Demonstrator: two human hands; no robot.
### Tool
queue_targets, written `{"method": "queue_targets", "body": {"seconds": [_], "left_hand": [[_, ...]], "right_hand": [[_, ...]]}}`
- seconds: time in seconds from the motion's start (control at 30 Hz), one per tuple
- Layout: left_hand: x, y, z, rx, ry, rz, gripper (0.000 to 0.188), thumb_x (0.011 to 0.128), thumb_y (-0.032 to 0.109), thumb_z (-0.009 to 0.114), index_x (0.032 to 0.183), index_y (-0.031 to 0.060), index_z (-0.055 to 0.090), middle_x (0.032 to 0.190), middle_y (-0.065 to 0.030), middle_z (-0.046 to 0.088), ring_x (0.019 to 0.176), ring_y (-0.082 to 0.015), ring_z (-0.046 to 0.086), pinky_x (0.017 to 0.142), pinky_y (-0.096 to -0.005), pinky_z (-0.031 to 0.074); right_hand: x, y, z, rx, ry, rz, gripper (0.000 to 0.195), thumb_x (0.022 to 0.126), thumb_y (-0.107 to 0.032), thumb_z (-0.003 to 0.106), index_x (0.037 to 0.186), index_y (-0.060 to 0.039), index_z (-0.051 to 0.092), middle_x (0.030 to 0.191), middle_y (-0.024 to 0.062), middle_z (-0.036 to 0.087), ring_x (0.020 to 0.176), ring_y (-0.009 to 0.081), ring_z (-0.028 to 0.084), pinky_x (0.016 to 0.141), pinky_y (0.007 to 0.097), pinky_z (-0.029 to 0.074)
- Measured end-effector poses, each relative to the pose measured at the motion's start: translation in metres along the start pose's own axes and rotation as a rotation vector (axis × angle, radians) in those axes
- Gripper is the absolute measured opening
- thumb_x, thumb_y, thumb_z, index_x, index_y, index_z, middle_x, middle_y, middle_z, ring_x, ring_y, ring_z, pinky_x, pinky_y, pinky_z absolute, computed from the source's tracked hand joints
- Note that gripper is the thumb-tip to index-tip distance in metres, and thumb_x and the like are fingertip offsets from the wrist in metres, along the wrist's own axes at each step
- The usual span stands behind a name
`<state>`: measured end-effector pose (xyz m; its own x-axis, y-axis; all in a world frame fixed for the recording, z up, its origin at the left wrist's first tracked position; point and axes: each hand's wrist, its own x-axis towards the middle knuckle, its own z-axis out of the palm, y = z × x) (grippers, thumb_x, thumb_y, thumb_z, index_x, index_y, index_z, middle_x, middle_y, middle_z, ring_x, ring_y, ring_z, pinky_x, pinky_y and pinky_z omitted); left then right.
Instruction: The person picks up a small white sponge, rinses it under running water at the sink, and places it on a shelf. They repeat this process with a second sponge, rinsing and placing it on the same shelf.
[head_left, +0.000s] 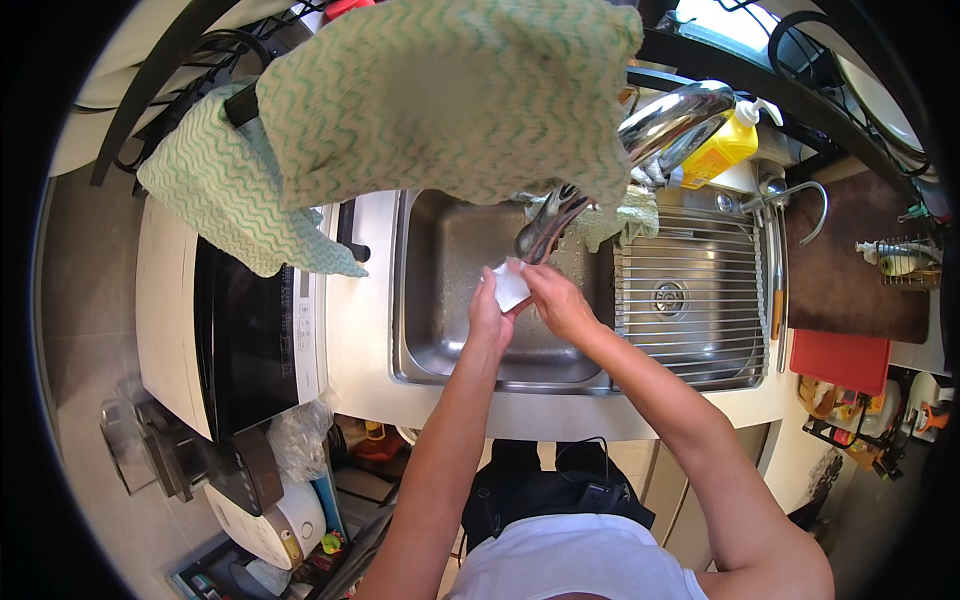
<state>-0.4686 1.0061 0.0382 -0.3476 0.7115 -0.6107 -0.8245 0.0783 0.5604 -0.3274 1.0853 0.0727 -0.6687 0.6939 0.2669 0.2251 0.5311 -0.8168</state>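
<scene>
Over the left basin of the steel sink (442, 330), my left hand (491, 307) holds a small white object (511, 288), squarish in outline, with the thumb along its left edge. I cannot tell its exact kind. My right hand (556, 298) touches its top right edge with bent fingers. Just above both hands is the end of the chrome faucet (541, 232); whether water runs is hard to tell. The basin's floor is wet with drops.
Green-and-white wavy cloths (450, 97) hang close above the sink and hide part of the faucet. A roll-up drying rack (690, 300) covers the right basin. A yellow pump bottle (718, 154) stands behind it. Further right lies a red cutting board (840, 360); a white appliance (311, 330) stands left.
</scene>
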Motion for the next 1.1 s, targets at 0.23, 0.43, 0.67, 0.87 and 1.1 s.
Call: {"method": "queue_targets", "body": {"seconds": [0.23,0.43,0.67,0.87,1.1], "left_hand": [[0.007,-0.004,-0.003,0.155,0.07,0.088,0.045,0.117,0.048,0.045,0.132,0.008,0.059,0.118,-0.0122,0.074,0.103,-0.0278,0.076,0.083,-0.0483,0.067],[0.007,-0.01,-0.02,0.221,-0.014,0.138,0.045,0.117,0.046,0.047,0.13,0.005,0.059,0.113,-0.0072,0.071,0.1,-0.0191,0.073,0.08,-0.0389,0.065],[-0.006,0.009,-0.005,0.298,0.078,0.136,0.045,0.119,0.045,0.043,0.128,0.0047,0.061,0.114,-0.0063,0.071,0.099,-0.0156,0.072,0.087,-0.0344,0.06],[-0.004,-0.018,0.007,0.421,0.092,0.245,0.048,0.119,0.047,0.041,0.125,0.0041,0.062,0.108,-0.0075,0.072,0.095,-0.0157,0.069,0.084,-0.0346,0.056],[0.003,-0.039,-0.009,0.731,0.267,0.308,0.044,0.118,0.046,0.041,0.125,0.0056,0.059,0.108,-0.0069,0.071,0.093,-0.0158,0.072,0.079,-0.0343,0.062]], "right_hand": [[-0.027,0.001,-0.008,-0.297,-0.181,0.034,0.053,0.086,0.004,0.066,0.133,-0.018,0.075,0.136,0.0181,0.07,0.123,0.0411,0.068,0.102,0.0489,0.058],[-0.022,0.018,-0.021,0.202,-0.345,0.242,0.042,0.088,0.001,0.068,0.125,-0.0139,0.079,0.121,0.0143,0.078,0.107,0.0327,0.076,0.094,0.0435,0.062],[-0.012,0.018,-0.029,0.655,-0.185,0.614,0.04,0.095,-0.01,0.074,0.133,0.0015,0.067,0.117,0.0123,0.079,0.095,0.0148,0.075,0.081,0.033,0.062],[-0.009,0.024,0.02,0.323,-0.089,0.495,0.03,0.098,-0.015,0.073,0.125,-0.0008,0.072,0.099,0.0114,0.077,0.088,0.0152,0.073,0.073,0.0375,0.06],[0.001,0.03,0.035,-0.051,0.065,0.436,0.025,0.102,-0.022,0.061,0.101,-0.0003,0.072,0.089,0.0283,0.071,0.086,0.0486,0.07,0.074,0.0547,0.054]]}}
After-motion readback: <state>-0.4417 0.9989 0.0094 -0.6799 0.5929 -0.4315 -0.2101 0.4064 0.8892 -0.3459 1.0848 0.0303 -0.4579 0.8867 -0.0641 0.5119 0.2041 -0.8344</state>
